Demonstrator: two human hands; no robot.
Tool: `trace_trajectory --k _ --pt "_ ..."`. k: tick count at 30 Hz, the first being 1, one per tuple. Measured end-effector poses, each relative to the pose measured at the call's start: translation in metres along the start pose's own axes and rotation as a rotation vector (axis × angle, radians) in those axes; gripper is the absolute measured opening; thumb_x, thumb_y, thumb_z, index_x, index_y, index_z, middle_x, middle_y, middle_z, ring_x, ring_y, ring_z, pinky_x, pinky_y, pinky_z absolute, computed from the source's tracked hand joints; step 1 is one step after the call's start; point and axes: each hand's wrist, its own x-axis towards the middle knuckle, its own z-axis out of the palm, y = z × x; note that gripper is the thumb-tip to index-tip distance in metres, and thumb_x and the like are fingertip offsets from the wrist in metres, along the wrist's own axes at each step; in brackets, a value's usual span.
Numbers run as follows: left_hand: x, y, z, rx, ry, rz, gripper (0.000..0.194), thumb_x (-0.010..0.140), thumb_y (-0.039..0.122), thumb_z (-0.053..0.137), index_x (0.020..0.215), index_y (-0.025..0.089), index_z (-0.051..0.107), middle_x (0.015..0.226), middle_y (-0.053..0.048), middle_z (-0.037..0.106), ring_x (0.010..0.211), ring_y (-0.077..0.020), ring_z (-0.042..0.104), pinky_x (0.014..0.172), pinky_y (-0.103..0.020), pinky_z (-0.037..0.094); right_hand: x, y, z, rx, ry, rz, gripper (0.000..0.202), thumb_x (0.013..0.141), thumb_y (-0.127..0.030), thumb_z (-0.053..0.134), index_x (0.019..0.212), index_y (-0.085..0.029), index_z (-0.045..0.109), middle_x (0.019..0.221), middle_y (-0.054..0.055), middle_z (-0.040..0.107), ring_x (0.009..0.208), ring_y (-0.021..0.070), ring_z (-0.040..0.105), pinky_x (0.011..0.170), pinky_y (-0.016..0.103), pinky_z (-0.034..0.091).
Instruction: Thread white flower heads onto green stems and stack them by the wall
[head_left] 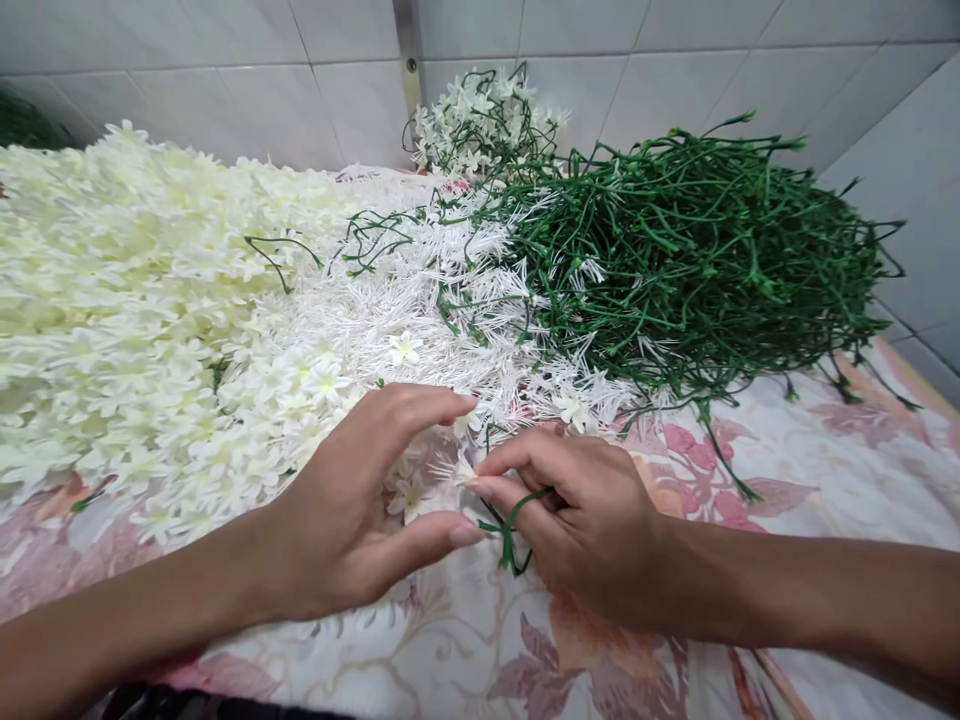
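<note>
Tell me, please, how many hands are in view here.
2: the left hand is at centre-left, its thumb and fingers spread open; the right hand is right of it, pinching a small white flower piece. No other hand shows.

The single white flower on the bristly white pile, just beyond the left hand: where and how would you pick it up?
I'd probably pinch the white flower by its outer petals, from above: it seems to lie face up on the bristly white pile, petals spread and uncovered. The near side looks awkward, with the left hand in front.
</note>
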Motion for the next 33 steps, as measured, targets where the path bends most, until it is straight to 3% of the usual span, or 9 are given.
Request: trace_trajectory --k 2,5,7,13,19,22,26,30,33 --pt "0.0015 0.0003 -0.0008 0.018 -0.063 0.02 0.049 0.089 0.038 0.062 0.132 0.02 0.045 0.122 -0.007 0.059 0.113 -0.0201 0.053 0.098 -0.031 0.04 0.0002 0.0 -0.0003 0.025 -0.01 -0.021 0.015 0.089 -0.014 0.058 0.076 -0.015 0.063 0.061 -0.002 0.064 0.05 0.0074 0.054 0.05 0.02 0.041" --pt "0.0035 0.0001 0.0 -0.047 -0.116 -0.018 0.016 0.093 0.025 0.057 0.109 0.022 0.059 0.098 -0.002 0.068 0.093 -0.0155 0.061 0.081 -0.027 0.047 0.0005 -0.0002 -0.0006 0.05 -0.016 -0.013 0.014 0.089 -0.014 0.057 0.076 -0.016 0.062 0.061 -0.002 0.064 0.05 0.0073 0.054 0.05 0.02 0.041" --pt "0.004 -0.0006 0.0012 -0.11 -0.111 -0.062 0.007 0.093 0.02 0.056 0.096 0.022 0.061 0.087 0.0 0.068 0.083 -0.0135 0.063 0.073 -0.024 0.048 0.0004 0.0 -0.0002 0.057 -0.015 -0.002 0.013 0.089 -0.014 0.057 0.077 -0.016 0.061 0.06 -0.002 0.063 0.05 0.0074 0.053 0.049 0.02 0.041" --pt "0.0019 -0.0018 0.0032 -0.229 -0.073 -0.093 0.013 0.093 0.014 0.052 0.097 0.022 0.061 0.095 -0.002 0.071 0.087 -0.0134 0.068 0.074 -0.022 0.052 0.0007 0.0005 -0.0008 0.073 -0.03 0.029 0.014 0.089 -0.014 0.053 0.077 -0.017 0.059 0.06 -0.003 0.058 0.05 0.0079 0.05 0.048 0.02 0.039" --pt "0.0005 -0.0035 0.0018 -0.143 0.124 -0.123 0.006 0.088 0.018 0.064 0.091 0.022 0.064 0.082 0.002 0.071 0.074 -0.0107 0.068 0.066 -0.019 0.051 0.0061 -0.0031 -0.0074 0.082 -0.184 0.179 0.01 0.088 -0.018 0.051 0.094 -0.013 0.059 0.057 -0.007 0.048 0.044 0.0072 0.038 0.043 0.021 0.032" --pt "0.0004 -0.0037 0.0012 -0.108 0.169 -0.101 0.009 0.086 0.016 0.066 0.092 0.023 0.066 0.083 0.002 0.073 0.075 -0.0106 0.068 0.068 -0.019 0.052 0.0072 -0.0015 -0.0074 0.077 -0.204 0.169 0.019 0.094 -0.02 0.046 0.08 -0.016 0.058 0.06 -0.005 0.052 0.053 0.0081 0.047 0.051 0.021 0.036" --pt "0.001 -0.0009 0.0006 -0.062 0.163 -0.045 0.012 0.087 0.014 0.064 0.094 0.023 0.067 0.085 0.001 0.073 0.075 -0.0107 0.068 0.069 -0.019 0.052 0.0072 -0.0001 -0.0061 0.012 -0.212 0.195 0.031 0.096 -0.02 0.043 0.067 -0.018 0.054 0.056 -0.004 0.047 0.049 0.0088 0.043 0.05 0.022 0.035" --pt "0.0021 0.0005 0.0005 -0.055 0.159 -0.022 0.017 0.09 0.011 0.058 0.099 0.023 0.067 0.086 -0.001 0.072 0.075 -0.0115 0.067 0.067 -0.021 0.052 0.0061 -0.0008 -0.0059 0.045 -0.219 0.192 0.028 0.099 -0.023 0.037 0.098 -0.015 0.064 0.063 -0.002 0.058 0.055 0.0123 0.055 0.059 0.025 0.044" --pt "0.0026 -0.0007 0.0008 -0.074 0.152 -0.006 0.019 0.09 0.01 0.058 0.1 0.023 0.066 0.084 -0.001 0.071 0.075 -0.012 0.066 0.066 -0.022 0.051 0.0052 -0.0009 -0.0053 0.033 -0.227 0.205 0.03 0.099 -0.023 0.036 0.1 -0.016 0.065 0.069 0.001 0.064 0.062 0.0143 0.06 0.063 0.026 0.047"
